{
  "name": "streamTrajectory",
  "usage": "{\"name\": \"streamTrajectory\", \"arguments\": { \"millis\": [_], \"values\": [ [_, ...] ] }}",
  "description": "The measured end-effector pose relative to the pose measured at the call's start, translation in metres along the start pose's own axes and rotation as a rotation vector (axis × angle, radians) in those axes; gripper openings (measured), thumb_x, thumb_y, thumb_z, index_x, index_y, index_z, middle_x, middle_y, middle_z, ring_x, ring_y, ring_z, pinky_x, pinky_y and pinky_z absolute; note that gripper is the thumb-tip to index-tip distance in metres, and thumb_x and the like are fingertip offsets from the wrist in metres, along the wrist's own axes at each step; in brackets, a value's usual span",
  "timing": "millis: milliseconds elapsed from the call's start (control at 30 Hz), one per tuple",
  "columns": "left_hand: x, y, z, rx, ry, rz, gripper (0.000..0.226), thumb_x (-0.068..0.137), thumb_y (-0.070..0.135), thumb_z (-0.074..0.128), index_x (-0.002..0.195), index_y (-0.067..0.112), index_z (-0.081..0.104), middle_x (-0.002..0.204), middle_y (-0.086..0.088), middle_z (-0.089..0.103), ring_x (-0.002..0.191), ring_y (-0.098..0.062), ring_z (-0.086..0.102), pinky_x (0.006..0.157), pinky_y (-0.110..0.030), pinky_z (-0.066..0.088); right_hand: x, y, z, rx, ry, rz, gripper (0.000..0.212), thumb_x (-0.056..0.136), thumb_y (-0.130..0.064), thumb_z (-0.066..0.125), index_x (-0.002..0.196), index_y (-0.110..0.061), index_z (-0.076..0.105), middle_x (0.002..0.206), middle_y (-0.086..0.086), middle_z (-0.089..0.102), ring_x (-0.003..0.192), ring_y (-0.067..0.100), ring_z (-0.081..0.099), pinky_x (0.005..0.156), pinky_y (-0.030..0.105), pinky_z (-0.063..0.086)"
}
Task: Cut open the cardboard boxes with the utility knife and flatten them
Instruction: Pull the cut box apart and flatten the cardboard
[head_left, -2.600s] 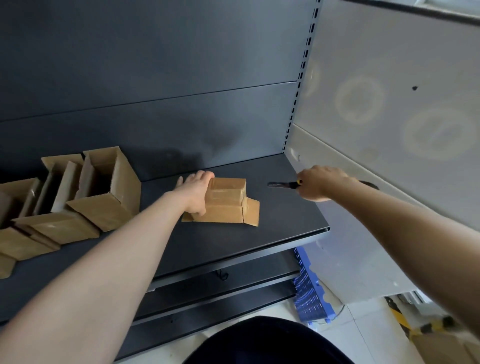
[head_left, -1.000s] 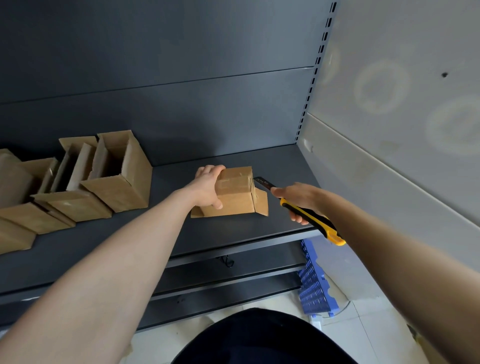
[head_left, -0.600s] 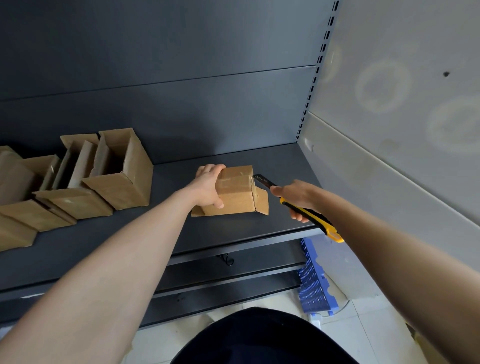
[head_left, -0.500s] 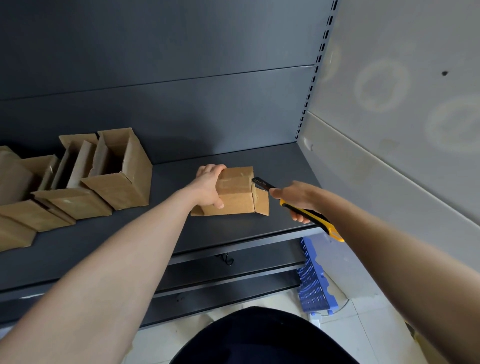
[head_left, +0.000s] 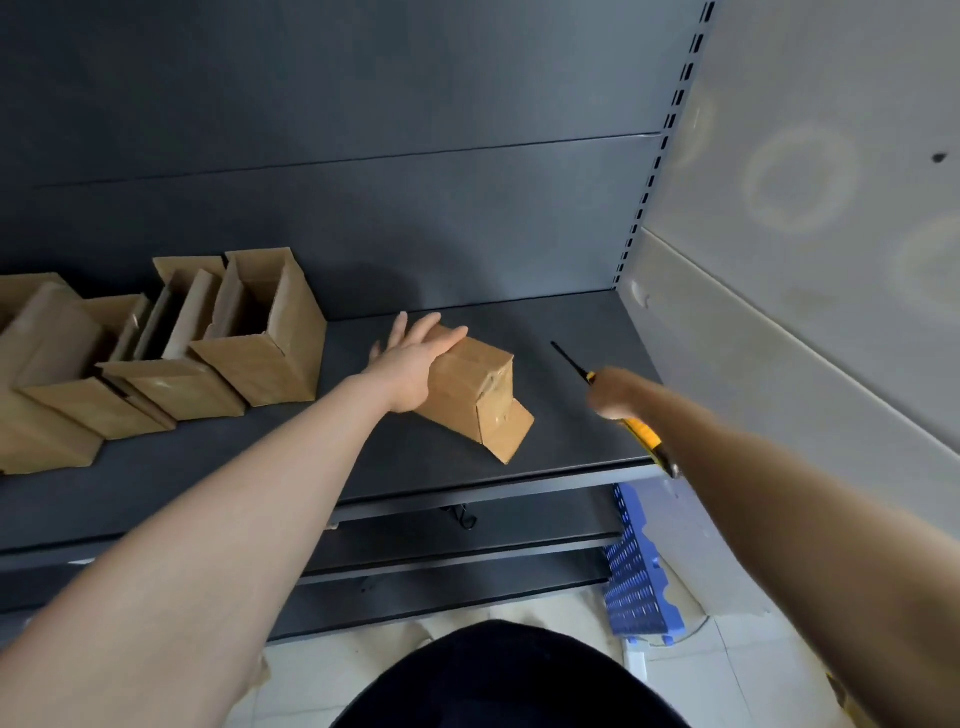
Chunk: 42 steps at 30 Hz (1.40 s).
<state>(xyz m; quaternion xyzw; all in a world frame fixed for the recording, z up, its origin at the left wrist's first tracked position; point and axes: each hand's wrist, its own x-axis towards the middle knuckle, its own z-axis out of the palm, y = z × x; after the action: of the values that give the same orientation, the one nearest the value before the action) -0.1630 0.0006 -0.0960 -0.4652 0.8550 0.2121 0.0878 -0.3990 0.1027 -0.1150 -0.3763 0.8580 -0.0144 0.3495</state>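
Cardboard box (head_left: 470, 397) under left hand (head_left: 415, 366); knife (head_left: 613, 400) seemingly apart.

Box under my palm (head_left: 470, 387): brown cardboard, tilted on my shelf, raised end toward 11 o'clock, near end at 5 o'clock with one flap splayed out on the shelf; seams look taped.
Opened boxes (head_left: 265, 332): at 9 o'clock from it, well apart, a row of brown boxes lying on their sides, mouths open, flaps spread flat toward me.
Utility knife (head_left: 631, 418): yellow and black, at 3 o'clock, blurred, thin dark blade out and pointing toward 11 o'clock, clear of the box.
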Motion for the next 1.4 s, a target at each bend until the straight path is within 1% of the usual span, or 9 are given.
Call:
{"name": "streamTrajectory", "arguments": {
  "millis": [167,367,500,633,767,867,1033,1233,1400],
  "values": [
    [-0.008,-0.002,0.005,0.002,0.085,0.021,0.104,0.079,-0.022,0.044,0.147,0.050,0.012,0.158,0.010,-0.008,0.145,-0.024,-0.019,0.116,-0.056,-0.005,0.028,-0.015,0.031,-0.143,0.100,-0.055,0.052,0.091,-0.016,0.056,0.140,-0.013,0.038,0.135,0.018,0.043,0.122,0.039,0.044,0.098,0.045,0.043],
    [-0.013,-0.009,0.009,-0.245,0.191,-0.003,0.084,0.085,-0.020,0.044,0.141,0.043,0.039,0.157,0.008,0.001,0.146,-0.020,-0.013,0.119,-0.049,0.003,0.033,-0.048,0.028,0.054,0.166,-0.218,0.035,0.097,-0.035,0.045,0.121,-0.011,0.054,0.121,0.014,0.052,0.122,0.035,0.045,0.092,0.040,0.041],
    [-0.013,-0.006,0.007,-0.458,0.296,-0.084,0.073,0.086,-0.020,0.042,0.133,0.034,0.054,0.156,0.004,0.003,0.145,-0.020,-0.002,0.118,-0.040,0.014,0.016,-0.076,0.013,0.382,-0.013,-0.434,0.062,0.085,-0.064,0.049,0.126,-0.019,0.060,0.122,0.002,0.063,0.119,0.025,0.054,0.097,0.038,0.045],
    [-0.009,-0.003,-0.001,-0.687,0.286,-0.217,0.059,0.088,-0.008,0.044,0.129,0.032,0.058,0.145,-0.003,0.023,0.131,-0.022,0.037,0.103,-0.027,0.040,-0.001,-0.089,0.006,0.369,-0.271,-0.511,0.071,0.088,-0.043,0.064,0.147,-0.015,0.035,0.140,0.001,0.051,0.122,0.020,0.053,0.104,0.038,0.044],
    [-0.007,0.002,-0.013,-0.916,0.227,-0.327,0.021,0.088,0.021,0.056,0.107,0.026,0.062,0.126,-0.001,0.049,0.106,-0.019,0.054,0.082,-0.041,0.056,-0.003,-0.093,0.008,0.278,-0.304,-0.516,0.073,0.089,-0.040,0.064,0.150,-0.022,0.028,0.143,0.000,0.049,0.124,0.021,0.052,0.105,0.041,0.043],
    [-0.006,0.010,-0.013,-0.829,0.191,-0.391,0.045,0.081,0.036,0.072,0.114,0.023,0.044,0.121,-0.001,0.035,0.108,-0.021,0.048,0.077,-0.039,0.056,-0.008,-0.096,0.009,0.162,-0.298,-0.537,0.072,0.092,-0.043,0.058,0.152,-0.029,0.021,0.145,-0.002,0.046,0.120,0.021,0.054,0.100,0.041,0.048],
    [-0.006,0.020,-0.008,-0.859,0.177,-0.447,0.057,0.081,0.019,0.072,0.116,0.024,0.027,0.120,-0.003,0.029,0.112,-0.027,0.044,0.080,-0.044,0.055,-0.019,-0.099,0.011,0.004,-0.286,-0.573,0.072,0.097,-0.032,0.052,0.150,-0.047,0.006,0.140,0.001,0.049,0.104,0.017,0.053,0.097,0.037,0.047],
    [-0.009,0.015,-0.004,-1.034,0.230,-0.479,0.075,0.083,0.007,0.063,0.141,0.020,0.016,0.122,-0.004,0.039,0.101,-0.023,0.052,0.086,-0.047,0.054,-0.026,-0.115,0.022,-0.245,-0.180,-0.587,0.070,0.101,-0.024,0.044,0.154,-0.025,-0.002,0.109,0.014,0.057,0.086,0.024,0.056,0.076,0.034,0.051],
    [-0.010,0.003,-0.013,-1.112,0.228,-0.419,0.075,0.086,-0.009,0.048,0.147,0.021,0.017,0.132,-0.004,0.037,0.102,-0.020,0.047,0.082,-0.040,0.055,-0.026,-0.108,0.009,-0.111,-0.177,-0.472,0.064,0.094,-0.035,0.057,0.148,-0.014,0.029,0.137,0.009,0.048,0.113,0.028,0.056,0.083,0.037,0.057]
  ]
}}
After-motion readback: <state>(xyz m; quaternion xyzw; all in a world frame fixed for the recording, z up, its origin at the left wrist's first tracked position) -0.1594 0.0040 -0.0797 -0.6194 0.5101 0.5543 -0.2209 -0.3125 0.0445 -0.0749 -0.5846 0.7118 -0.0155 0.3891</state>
